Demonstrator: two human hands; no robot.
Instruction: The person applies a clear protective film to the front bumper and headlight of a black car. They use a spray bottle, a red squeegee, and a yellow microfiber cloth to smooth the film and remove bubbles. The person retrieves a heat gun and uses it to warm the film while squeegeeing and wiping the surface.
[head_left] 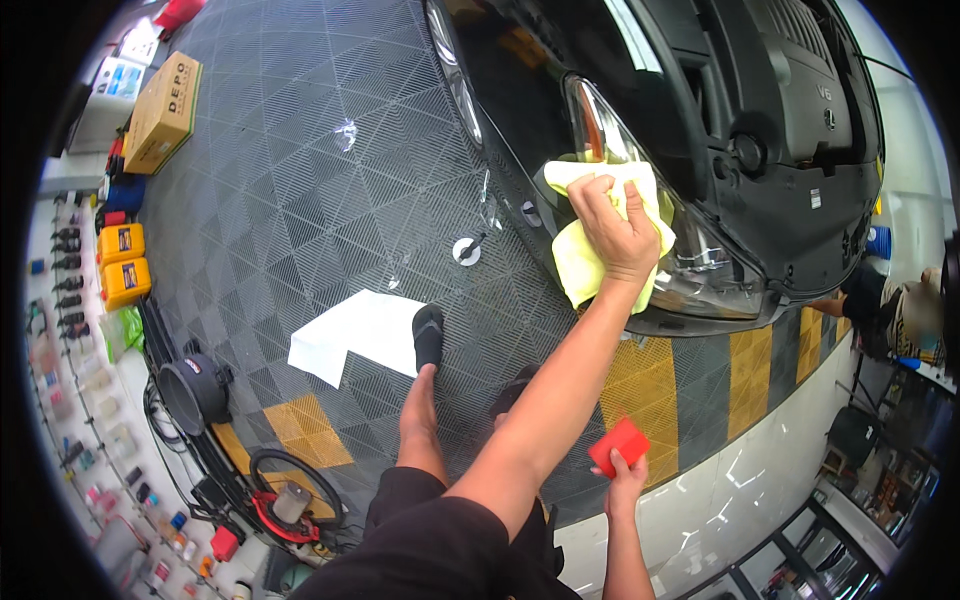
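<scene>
Over there, the left hand [615, 235] grips a yellow cloth [578, 268] against the black car's headlight [720, 270]; the right hand [627, 483] holds a red block [622, 442], lower down. Bold dark lettering marks a cardboard box [160, 125]; the engine cover [790, 70] bears an emblem.

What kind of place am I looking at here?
Most likely a car workshop or detailing bay: a dark car stands with its engine bay exposed, ribbed floor tiles surround it, and yellow jerrycans stand along the left side.
</scene>
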